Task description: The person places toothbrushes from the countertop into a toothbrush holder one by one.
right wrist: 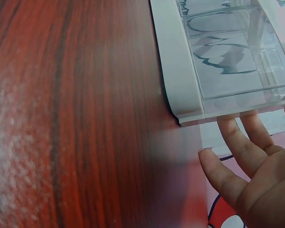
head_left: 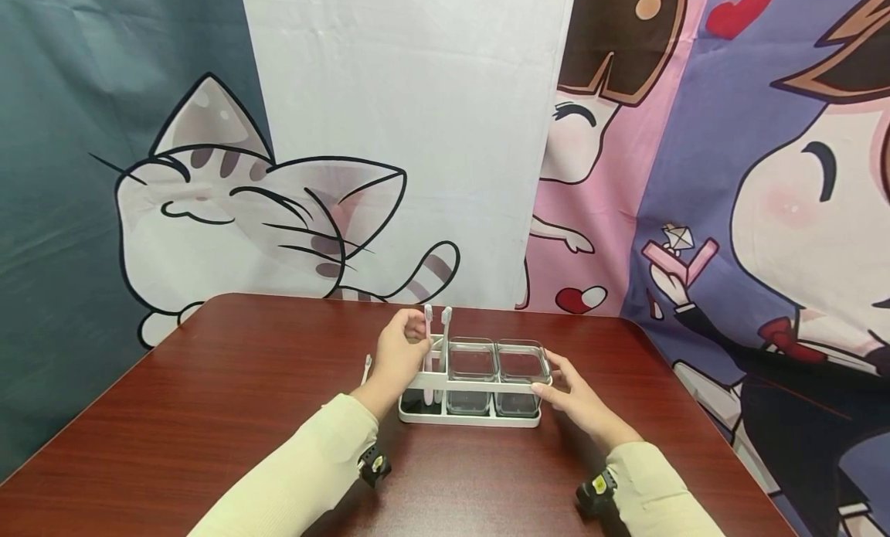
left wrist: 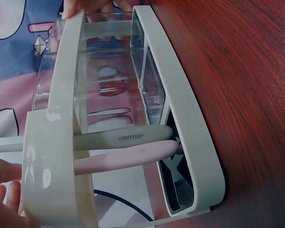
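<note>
A white toothbrush holder (head_left: 480, 421) with clear cups (head_left: 473, 361) stands on the table. My left hand (head_left: 398, 359) is at its left end and pinches a pink toothbrush (head_left: 428, 359), which stands upright in the end slot. Right beside it in the same slot stands a grey-green toothbrush (left wrist: 128, 137). In the left wrist view both handles pass down through the upper rail, their lower ends inside the base. My right hand (head_left: 573, 394) grips the holder's right end, thumb on the front rail, fingers (right wrist: 237, 142) against the side. Another toothbrush (head_left: 366, 367) shows partly behind my left wrist.
The reddish-brown wooden table (head_left: 229, 413) reaches back to a hanging cloth (head_left: 417, 135) printed with a cartoon cat and figures. Each wrist wears a small black camera (head_left: 375, 466) on a strap.
</note>
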A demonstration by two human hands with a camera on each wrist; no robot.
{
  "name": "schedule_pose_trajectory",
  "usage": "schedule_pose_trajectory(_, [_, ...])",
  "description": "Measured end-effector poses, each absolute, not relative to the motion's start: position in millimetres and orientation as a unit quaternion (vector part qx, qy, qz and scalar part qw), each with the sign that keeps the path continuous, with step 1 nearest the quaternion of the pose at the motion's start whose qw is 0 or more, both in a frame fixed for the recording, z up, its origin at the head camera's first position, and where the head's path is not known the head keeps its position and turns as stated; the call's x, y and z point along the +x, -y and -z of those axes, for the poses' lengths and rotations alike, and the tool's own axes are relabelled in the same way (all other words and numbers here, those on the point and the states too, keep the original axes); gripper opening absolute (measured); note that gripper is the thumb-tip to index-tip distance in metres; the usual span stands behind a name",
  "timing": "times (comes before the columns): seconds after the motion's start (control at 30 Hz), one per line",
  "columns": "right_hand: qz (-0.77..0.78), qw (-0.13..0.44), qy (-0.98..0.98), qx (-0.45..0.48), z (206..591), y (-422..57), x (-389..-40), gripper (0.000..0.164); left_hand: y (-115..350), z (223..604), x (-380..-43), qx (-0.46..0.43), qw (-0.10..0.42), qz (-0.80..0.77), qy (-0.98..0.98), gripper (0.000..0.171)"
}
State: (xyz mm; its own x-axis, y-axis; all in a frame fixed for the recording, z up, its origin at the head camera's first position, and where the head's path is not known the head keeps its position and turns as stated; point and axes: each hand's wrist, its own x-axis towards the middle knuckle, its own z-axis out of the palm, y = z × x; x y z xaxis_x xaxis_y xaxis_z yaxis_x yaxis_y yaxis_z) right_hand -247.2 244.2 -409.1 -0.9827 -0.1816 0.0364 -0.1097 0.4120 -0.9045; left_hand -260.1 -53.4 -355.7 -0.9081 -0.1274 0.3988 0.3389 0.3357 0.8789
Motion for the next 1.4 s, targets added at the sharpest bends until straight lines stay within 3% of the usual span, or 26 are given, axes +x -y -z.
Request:
schedule_pose_trajectory(0.2, [0.533,0.038,-0.841,-0.084,408.1,-243.2,-247.5,0.07,62.2,355.5,-260.8,-0.077,0.18,0.593,0.781,0.033])
schedule_pose_trajectory(0.67, [0.536,0.039,-0.839,-0.082,407.7,-242.6,-246.2,0.069,99.8,347.2,-262.7,-0.039,0.064,0.731,0.678,0.042])
schedule_pose_trajectory(1.4, [0.521,0.042,-0.849,-0.078,408.3,-244.4,-246.1,0.071,137.7,362.5,-268.7,0.033,0.03,0.726,0.686,0.048])
